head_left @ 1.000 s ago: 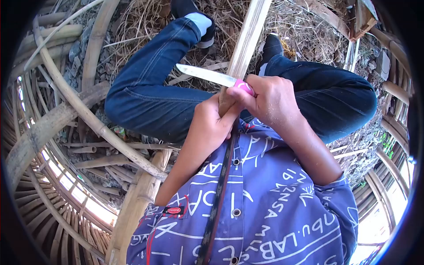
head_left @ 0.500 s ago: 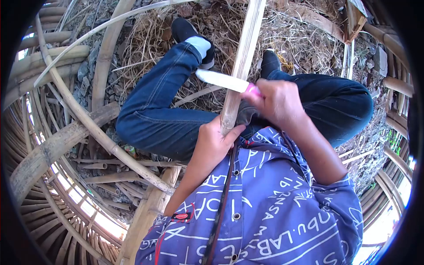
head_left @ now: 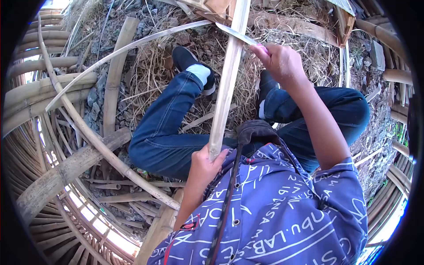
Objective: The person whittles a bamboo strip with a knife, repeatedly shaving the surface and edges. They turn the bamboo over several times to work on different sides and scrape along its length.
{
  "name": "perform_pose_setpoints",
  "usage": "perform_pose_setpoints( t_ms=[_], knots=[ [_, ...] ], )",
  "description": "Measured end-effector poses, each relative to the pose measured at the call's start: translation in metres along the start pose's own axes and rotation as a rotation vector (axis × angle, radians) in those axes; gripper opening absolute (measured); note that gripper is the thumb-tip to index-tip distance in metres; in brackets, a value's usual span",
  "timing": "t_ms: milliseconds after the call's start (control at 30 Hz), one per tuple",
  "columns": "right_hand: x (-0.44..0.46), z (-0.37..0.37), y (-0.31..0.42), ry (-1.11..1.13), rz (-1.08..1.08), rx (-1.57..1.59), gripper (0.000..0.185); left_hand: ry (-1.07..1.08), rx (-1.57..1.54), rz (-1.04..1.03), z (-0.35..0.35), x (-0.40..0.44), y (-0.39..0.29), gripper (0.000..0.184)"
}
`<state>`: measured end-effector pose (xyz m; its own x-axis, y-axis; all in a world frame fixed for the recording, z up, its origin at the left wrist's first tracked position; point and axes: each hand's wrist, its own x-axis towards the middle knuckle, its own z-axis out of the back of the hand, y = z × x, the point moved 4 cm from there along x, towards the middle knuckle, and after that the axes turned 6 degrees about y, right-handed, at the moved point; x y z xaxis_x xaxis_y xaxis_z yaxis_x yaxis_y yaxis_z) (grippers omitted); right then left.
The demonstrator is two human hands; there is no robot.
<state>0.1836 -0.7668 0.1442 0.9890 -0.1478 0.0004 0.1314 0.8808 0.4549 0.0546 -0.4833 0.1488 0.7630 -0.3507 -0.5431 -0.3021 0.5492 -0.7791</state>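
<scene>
A long pale bamboo strip [head_left: 224, 86] runs from my lap up past the top of the view. My left hand [head_left: 206, 164] is wrapped round its near end, thumb on top. My right hand [head_left: 282, 64] grips a knife by its pink handle. The knife's blade [head_left: 236, 34] lies across the strip near its far part, pointing left. A thin curved sliver [head_left: 132, 45] arcs away to the left from near the blade tip; whether it joins the strip I cannot tell.
Curly shavings [head_left: 148, 84] cover the ground between my legs. Thick bamboo poles [head_left: 70, 170] cross at the left, with a long bent cane [head_left: 95, 139] over them. A wooden block [head_left: 346, 28] stands at the upper right. Stacked bamboo [head_left: 399, 75] lines the right edge.
My right hand has moved the knife up along the strip, away from my body. My left hand and the strip's near end sit slightly lower and further left in view.
</scene>
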Motion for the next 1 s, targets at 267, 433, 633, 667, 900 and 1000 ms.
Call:
perform_pose_setpoints(
  t_ms=[267,433,633,667,900,1000],
  knots=[
    [-0.044,-0.022,0.039,0.232,0.204,0.160,0.048,0.060,0.090,0.088,0.028,-0.017,0.030,0.021],
    [-0.035,-0.024,0.033,0.203,0.182,0.177,0.050,0.048,0.082,0.251,0.035,-0.040,0.063,0.021],
    [-0.028,-0.015,0.044,0.190,0.176,0.228,0.050,-0.104,0.247,0.390,0.037,-0.064,0.065,0.033],
    [-0.027,-0.016,0.046,0.178,0.185,0.223,0.050,-0.169,0.261,0.359,0.036,-0.066,0.068,0.032],
    [-0.021,-0.014,0.045,0.216,0.193,0.162,0.049,-0.442,0.570,0.056,0.020,-0.066,0.094,0.030],
    [-0.023,-0.013,0.053,0.258,0.215,0.149,0.050,-0.476,0.595,0.057,0.017,-0.062,0.090,0.031]
  ],
)
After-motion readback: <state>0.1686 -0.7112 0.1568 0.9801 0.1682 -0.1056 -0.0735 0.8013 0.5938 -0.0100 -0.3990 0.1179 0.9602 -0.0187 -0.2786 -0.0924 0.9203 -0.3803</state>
